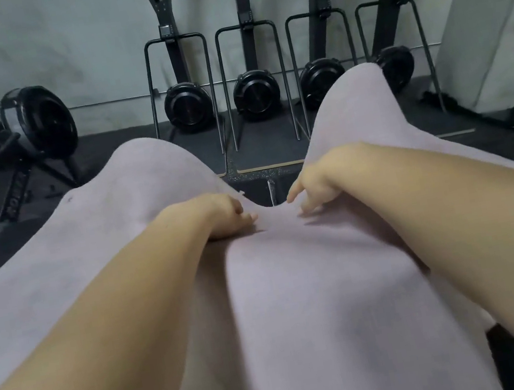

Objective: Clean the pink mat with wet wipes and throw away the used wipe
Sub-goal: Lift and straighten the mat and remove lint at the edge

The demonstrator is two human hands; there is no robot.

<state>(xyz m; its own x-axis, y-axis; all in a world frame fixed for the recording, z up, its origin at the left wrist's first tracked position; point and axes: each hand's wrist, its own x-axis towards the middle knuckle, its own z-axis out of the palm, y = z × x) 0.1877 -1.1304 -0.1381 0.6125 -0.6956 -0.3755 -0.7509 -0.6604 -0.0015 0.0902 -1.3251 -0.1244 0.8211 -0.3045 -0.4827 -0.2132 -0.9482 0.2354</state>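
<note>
Centrally, shows one mat (303, 307), pale pink, spread from the near edge of the view out toward the far wall, over a dark floor (1, 253). Rises in two soft humps, left and right, and dips between them at the far edge, at the meeting point of both hands. Suggests a light, limp, foam-like sheet: bends freely, keeps no flat shape unaided, probably a little grippy rather than slick, not fragile. Calls for a hold at an edge or corner, hands well apart, to limit sagging; for wiping, probably better laid flat on the floor and steadied with one palm.

Left hand (217, 213): fingers curled down over the dipped edge, thumb along the top, apparently gripping the mat. Right hand (313, 188): loosely spread, index finger straight, other fingertips touching the mat, nothing gripped.

Counts: one mat; two hands; no wipe and no bin in view. Behind, four upright black machines (257, 95) in a row against the wall (50, 42); more dark gear (36, 120) at left, too tangled to count.
</note>
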